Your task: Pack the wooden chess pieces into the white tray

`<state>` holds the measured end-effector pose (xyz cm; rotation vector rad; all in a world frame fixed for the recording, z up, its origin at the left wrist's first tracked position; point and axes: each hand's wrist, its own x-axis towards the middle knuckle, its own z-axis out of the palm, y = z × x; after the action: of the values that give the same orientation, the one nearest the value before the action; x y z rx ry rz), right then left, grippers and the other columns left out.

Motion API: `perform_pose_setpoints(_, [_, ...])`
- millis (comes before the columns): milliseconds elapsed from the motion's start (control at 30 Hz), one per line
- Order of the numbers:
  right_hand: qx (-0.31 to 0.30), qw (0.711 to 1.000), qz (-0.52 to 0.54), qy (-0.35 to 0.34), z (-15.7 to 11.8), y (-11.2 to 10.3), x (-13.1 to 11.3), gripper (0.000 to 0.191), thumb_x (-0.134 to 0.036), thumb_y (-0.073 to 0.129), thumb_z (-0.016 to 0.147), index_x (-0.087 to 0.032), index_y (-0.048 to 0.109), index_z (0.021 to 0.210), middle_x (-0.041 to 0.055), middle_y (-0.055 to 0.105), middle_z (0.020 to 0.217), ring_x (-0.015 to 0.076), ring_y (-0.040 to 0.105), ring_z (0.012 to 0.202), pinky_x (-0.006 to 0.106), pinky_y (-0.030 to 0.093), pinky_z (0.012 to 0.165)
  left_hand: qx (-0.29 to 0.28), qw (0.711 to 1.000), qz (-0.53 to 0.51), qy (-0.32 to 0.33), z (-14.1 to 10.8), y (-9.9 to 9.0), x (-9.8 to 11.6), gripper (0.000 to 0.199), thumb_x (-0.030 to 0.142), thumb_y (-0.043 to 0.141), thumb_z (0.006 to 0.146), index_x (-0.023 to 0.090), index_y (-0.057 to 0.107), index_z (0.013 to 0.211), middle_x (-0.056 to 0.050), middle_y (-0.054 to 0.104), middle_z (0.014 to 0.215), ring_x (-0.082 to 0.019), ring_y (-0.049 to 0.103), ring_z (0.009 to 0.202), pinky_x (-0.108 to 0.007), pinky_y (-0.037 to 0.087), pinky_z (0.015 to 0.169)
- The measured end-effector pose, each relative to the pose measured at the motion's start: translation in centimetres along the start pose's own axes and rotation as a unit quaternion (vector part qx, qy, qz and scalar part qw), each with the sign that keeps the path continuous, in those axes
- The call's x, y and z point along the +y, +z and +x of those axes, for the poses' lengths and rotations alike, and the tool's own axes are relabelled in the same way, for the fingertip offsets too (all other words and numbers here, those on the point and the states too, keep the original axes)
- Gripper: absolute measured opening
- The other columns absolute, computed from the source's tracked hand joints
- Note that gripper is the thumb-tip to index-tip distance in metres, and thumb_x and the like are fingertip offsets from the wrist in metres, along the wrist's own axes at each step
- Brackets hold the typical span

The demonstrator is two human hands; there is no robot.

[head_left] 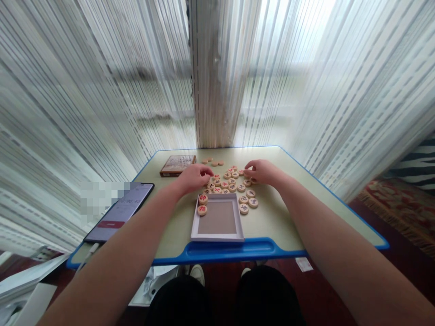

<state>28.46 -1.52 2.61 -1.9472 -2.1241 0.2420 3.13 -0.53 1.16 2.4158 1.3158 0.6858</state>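
Whether anything's actually gripped can't be told for either hand: the left hand has its thumb and fingers bent down at the left edge of the xiangqi pieces, and the right hand is curled over their right edge, with a red-marked piece right at its fingertips. Actual contact can't be made out at that size.

Everything here is placed off the shallow white tray, which is set near the front of the blue-edged table. Most of the pieces are bunched just beyond the tray, red and dark characters mixed together. 2 red-marked discs are seated at the tray's left wall, toward its far corner, while most of the tray's brown bottom is left bare. 4 dark-marked discs are grouped just right of the tray, and 4 more discs are scattered well beyond it, too small for any markings to be read.

Beyond the tray and off to the left, a brown picture-topped box is laid flat. A phone is parked left of the tray, partly covered by the left forearm. Behind it all, striped sheer curtains are hung.
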Motion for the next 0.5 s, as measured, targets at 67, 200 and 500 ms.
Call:
perform_pose_setpoints(67, [0.044,0.996,0.070,0.014,-0.3,-0.2,-0.4,0.027,-0.038,0.053,0.081,-0.017,0.068,0.088,0.0058,0.067,0.077,0.0151,0.057,0.067,0.024,0.040,0.059,-0.041,0.999,-0.029,-0.010,-0.2,-0.5,0.2,0.026,0.022,0.049,0.068,0.015,0.071,0.081,-0.002,0.069,0.074,-0.015,0.061,0.069,-0.024,0.047,0.065])
perform_pose_setpoints(200, [-0.029,0.927,0.363,0.089,-0.9,0.0,-1.6,0.030,-0.041,0.048,0.085,-0.015,0.062,0.085,0.0011,0.055,0.062,0.0089,0.044,0.048,0.023,0.036,0.047,-0.100,0.994,-0.041,-0.018,-0.4,-1.0,0.1,0.024,0.023,0.049,0.064,0.015,0.071,0.073,-0.001,0.069,0.067,-0.015,0.061,0.065,-0.022,0.045,0.060])
perform_pose_setpoints(500, [-0.251,0.805,0.537,-0.022,-2.3,-0.1,-3.0,0.024,-0.008,0.064,0.065,-0.014,0.060,0.088,0.0012,0.060,0.083,0.0066,0.054,0.066,0.017,0.043,0.056,-0.131,0.987,-0.083,-0.038,-0.5,-1.4,0.0,0.026,0.023,0.049,0.062,0.013,0.071,0.072,-0.003,0.068,0.067,-0.015,0.060,0.065,-0.024,0.043,0.062])
